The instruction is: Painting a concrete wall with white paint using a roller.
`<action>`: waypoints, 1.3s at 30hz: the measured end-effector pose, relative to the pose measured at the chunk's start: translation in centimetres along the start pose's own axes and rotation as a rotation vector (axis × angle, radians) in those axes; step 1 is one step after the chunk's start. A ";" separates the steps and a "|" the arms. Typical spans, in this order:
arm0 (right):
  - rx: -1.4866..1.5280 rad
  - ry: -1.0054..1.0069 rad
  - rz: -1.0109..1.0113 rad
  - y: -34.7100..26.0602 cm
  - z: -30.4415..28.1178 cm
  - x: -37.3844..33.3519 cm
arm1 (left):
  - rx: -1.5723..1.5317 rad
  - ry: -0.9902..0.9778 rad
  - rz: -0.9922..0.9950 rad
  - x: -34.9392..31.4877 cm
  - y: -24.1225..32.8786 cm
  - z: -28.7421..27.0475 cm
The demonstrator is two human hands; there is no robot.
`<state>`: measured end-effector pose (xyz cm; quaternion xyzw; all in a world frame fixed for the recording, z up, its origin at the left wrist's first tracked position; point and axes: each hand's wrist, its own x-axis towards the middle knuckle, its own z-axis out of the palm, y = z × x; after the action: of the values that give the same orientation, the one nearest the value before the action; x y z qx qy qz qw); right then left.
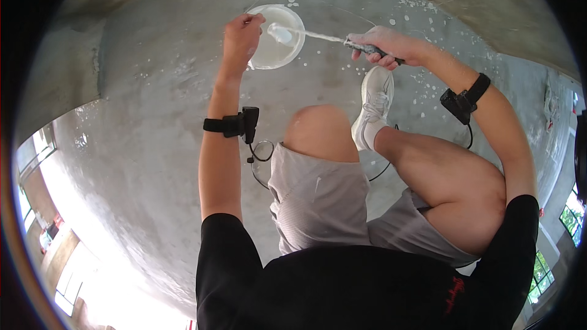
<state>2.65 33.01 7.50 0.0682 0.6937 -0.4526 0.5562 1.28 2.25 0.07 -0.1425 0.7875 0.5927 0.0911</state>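
A round white bucket (pixel 298 49) stands on the grey floor ahead of me, with whitish liquid inside. My right hand (pixel 380 46) is wrapped round the dark handle of a white-coated rod (pixel 321 36). The rod slants left over the bucket's rim, and its end meets a bright white lump (pixel 281 35) whose kind I cannot make out. At the bucket's left rim is my left hand (pixel 243 40), its fingers curled closed. Whether they pinch the rim or something small is hidden.
White splashes spot the concrete floor (pixel 165 104) around the bucket. My shoe (pixel 376 98) stands just below my right hand. Black straps with small boxes (pixel 235 125) sit on both forearms, their cables hanging by my legs. A bare wall (pixel 67 73) rises at the left.
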 end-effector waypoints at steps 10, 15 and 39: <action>0.379 -0.127 0.053 2.4 -1.7 -0.5 | 0.061 0.002 -0.016 0.3 -0.3 0.2; 0.336 -0.155 -0.008 3.0 -0.9 0.4 | 0.056 -0.034 0.035 1.0 -2.1 -1.2; -0.334 1.261 -0.261 10.8 -4.0 -7.8 | 0.181 -0.052 0.029 -0.5 1.0 0.9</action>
<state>9.17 45.28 7.91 0.1482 0.9496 -0.2759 -0.0125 1.40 3.40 0.88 -0.1068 0.8372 0.5238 0.1156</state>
